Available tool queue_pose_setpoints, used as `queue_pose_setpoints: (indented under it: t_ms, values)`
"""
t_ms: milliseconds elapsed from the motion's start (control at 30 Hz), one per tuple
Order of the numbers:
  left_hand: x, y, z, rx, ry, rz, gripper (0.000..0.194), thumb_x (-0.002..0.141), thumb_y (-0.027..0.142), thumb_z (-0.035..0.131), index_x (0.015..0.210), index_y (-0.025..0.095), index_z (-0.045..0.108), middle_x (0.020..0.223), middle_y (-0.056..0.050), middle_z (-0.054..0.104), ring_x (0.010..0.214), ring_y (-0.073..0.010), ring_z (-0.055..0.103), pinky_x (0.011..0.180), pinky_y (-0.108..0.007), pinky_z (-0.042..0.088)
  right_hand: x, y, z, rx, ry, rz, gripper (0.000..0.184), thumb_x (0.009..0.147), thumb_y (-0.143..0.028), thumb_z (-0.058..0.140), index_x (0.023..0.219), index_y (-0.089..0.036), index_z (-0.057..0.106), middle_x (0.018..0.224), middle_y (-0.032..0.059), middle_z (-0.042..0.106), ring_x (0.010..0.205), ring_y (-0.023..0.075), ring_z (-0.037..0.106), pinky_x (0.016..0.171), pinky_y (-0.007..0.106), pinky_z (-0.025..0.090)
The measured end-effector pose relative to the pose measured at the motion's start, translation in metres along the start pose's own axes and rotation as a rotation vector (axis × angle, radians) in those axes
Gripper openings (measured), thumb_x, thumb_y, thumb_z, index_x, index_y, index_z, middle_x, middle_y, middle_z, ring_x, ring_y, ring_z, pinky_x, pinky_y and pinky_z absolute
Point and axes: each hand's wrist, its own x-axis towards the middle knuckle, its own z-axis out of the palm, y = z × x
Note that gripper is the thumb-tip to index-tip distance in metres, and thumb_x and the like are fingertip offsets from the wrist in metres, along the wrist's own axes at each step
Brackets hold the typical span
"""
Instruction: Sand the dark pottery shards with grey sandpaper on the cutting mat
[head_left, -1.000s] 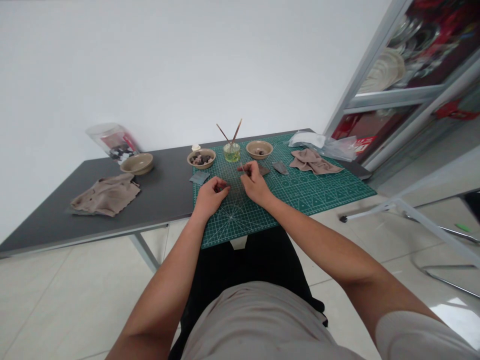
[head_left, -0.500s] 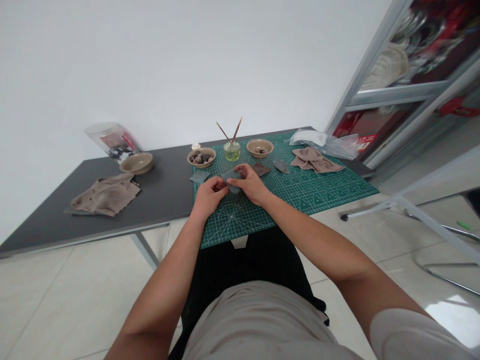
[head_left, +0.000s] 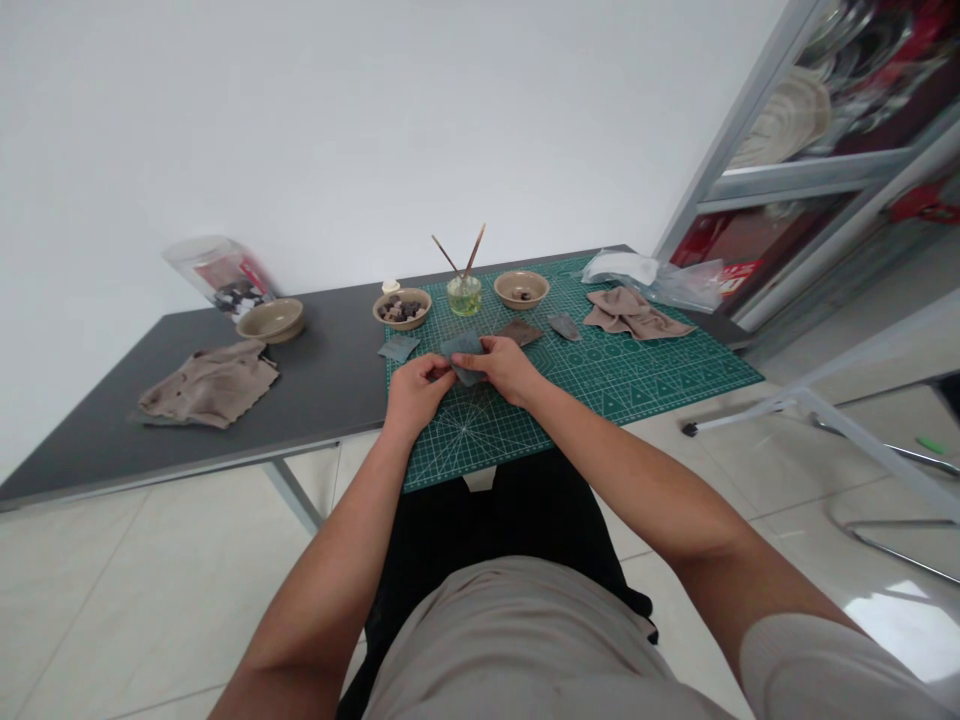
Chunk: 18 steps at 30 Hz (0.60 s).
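Note:
My left hand (head_left: 418,388) sits over the green cutting mat (head_left: 600,385), its fingers curled round something small and dark that is mostly hidden. My right hand (head_left: 502,368) pinches a piece of grey-blue abrasive sheet (head_left: 465,358) and presses it against the left fingers. Just beyond the hands lie a brown shard (head_left: 519,332) and a grey shard (head_left: 564,326). A small grey square of sheet (head_left: 398,347) lies near the mat's left edge.
Along the mat's far side stand a bowl of dark pieces (head_left: 401,310), a glass jar of yellow-green liquid with two brushes (head_left: 464,295), and a second bowl (head_left: 521,289). Cloths (head_left: 637,314) lie on the mat and dark table (head_left: 330,390).
The grey-blue sheet has appeared between my hands, held by my right hand. The thin item seen earlier in my right fingers no longer shows. The hands have drawn closer together.

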Motion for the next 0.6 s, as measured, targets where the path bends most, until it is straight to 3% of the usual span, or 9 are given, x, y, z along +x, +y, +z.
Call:
queue_pose_setpoints:
  t_ms: [167,367,600]
  values:
    - [0.0,-0.0049,0.0018,-0.087,0.005,0.003,0.013,0.076,0.032,0.067,0.078,0.02,0.072,0.07,0.003,0.068,0.064,-0.013,0.058,0.066,-0.025,0.046,-0.0005,-0.0007,-0.0017,0.065,-0.046,0.017,0.05,0.047,-0.04,0.097,0.079,-0.015,0.068,0.07,0.0,0.069,0.061,0.0127,0.062,0.061,0.028,0.052]
    - [-0.001,-0.0022,0.0002,0.064,0.026,0.053,0.007,0.072,0.019,0.065,0.065,0.019,0.065,0.065,0.004,0.065,0.065,-0.0132,0.058,0.066,-0.025,0.045,-0.0007,0.0018,0.0005,-0.025,-0.058,-0.064,0.043,0.047,-0.034,0.097,0.075,-0.015,0.07,0.071,-0.0021,0.069,0.065,0.0105,0.06,0.065,0.024,0.048]
    - [-0.0012,-0.0061,0.0026,-0.106,0.034,0.009,0.011,0.075,0.03,0.069,0.076,0.02,0.073,0.071,0.002,0.07,0.066,-0.0132,0.06,0.066,-0.025,0.047,-0.0021,0.0,-0.0033,0.079,-0.07,0.013,0.046,0.048,-0.039,0.096,0.077,-0.015,0.069,0.07,0.0003,0.07,0.062,0.0133,0.062,0.061,0.026,0.049]
